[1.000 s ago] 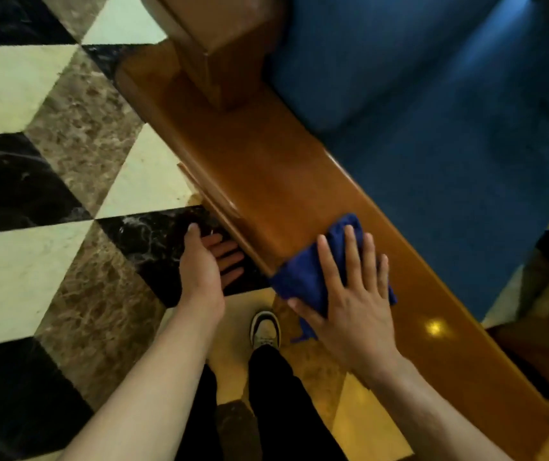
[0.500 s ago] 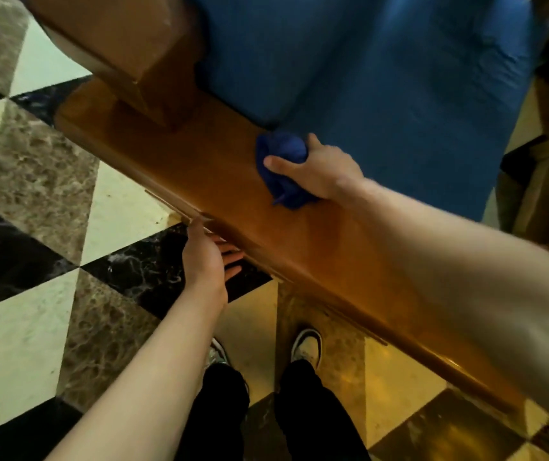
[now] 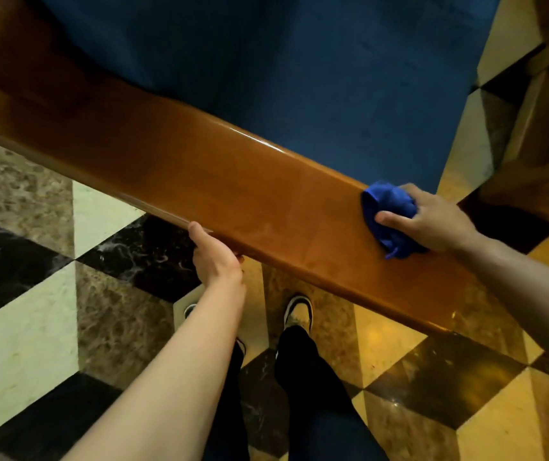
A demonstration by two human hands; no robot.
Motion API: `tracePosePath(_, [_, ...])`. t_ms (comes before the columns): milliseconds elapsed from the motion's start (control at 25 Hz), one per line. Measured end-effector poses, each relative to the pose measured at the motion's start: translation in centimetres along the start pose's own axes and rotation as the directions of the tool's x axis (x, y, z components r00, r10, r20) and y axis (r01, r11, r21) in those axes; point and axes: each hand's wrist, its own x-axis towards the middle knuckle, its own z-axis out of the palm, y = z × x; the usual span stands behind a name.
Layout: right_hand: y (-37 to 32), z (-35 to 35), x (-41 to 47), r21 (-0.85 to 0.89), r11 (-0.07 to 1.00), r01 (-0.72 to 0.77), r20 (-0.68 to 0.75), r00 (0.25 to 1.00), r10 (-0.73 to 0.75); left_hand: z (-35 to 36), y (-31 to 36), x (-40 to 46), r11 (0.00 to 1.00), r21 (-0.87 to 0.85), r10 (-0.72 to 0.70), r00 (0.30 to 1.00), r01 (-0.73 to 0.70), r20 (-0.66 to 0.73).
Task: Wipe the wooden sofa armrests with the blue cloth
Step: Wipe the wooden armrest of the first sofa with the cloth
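A glossy wooden armrest (image 3: pixel 200 181) runs across the view from upper left to lower right. My right hand (image 3: pixel 433 219) presses a bunched blue cloth (image 3: pixel 388 216) onto the armrest's top near its right end. My left hand (image 3: pixel 215 257) grips the armrest's near edge from below, thumb on the rim, fingers hidden underneath.
The blue sofa seat cushion (image 3: pixel 299 78) lies beyond the armrest. Another piece of wooden furniture (image 3: pixel 539 154) stands at the right. Below is a patterned marble floor (image 3: pixel 33 261), where my shoes (image 3: pixel 298 311) and dark trousers stand close to the armrest.
My right hand has slid the cloth along the armrest toward its right end. My left hand now grips the near edge instead of resting below it. The view has shifted right.
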Motion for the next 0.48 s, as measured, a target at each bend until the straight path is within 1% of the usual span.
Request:
tracePosePath(120, [3.6,0.3,-2.8,0.063,0.998,-0.022,-0.152,0.988,0.031,0.0,0.4,-0.2,1.000,-0.018,-0.001,1.000,0.001,0.008])
tracePosePath(160, [4.1,0.6,-3.3,0.101,0.994,-0.030,-0.183,0.982,0.048,-0.3,0.7,-0.2,1.000,-0.011,0.006,1.000,-0.005,0.020])
tracePosePath(240, [4.7,0.7,-3.7,0.233,0.970,-0.073,-0.195,0.973,0.120,-0.8,1.2,0.0,1.000,-0.009,0.011,0.998,-0.010,0.055])
tracePosePath(280, [4.9,0.6,-3.9,0.329,0.938,-0.109,-0.184,0.967,0.177,-0.9,1.4,0.1,1.000,-0.016,0.006,0.998,-0.005,0.068])
tracePosePath(360, [4.8,1.0,-4.6,0.552,0.818,-0.161,-0.186,0.932,0.310,-0.9,1.9,0.4,0.999,-0.036,-0.011,0.997,0.014,0.083])
tracePosePath(440, [3.9,2.8,-6.5,0.755,0.633,-0.172,-0.199,0.860,0.471,-0.8,2.1,0.7,0.997,-0.069,-0.029,0.996,0.035,0.081])
tracePosePath(480, [3.2,4.0,-7.7,0.804,0.563,-0.190,-0.188,0.817,0.545,-0.7,2.1,0.8,0.995,-0.095,-0.037,0.997,0.044,0.072])
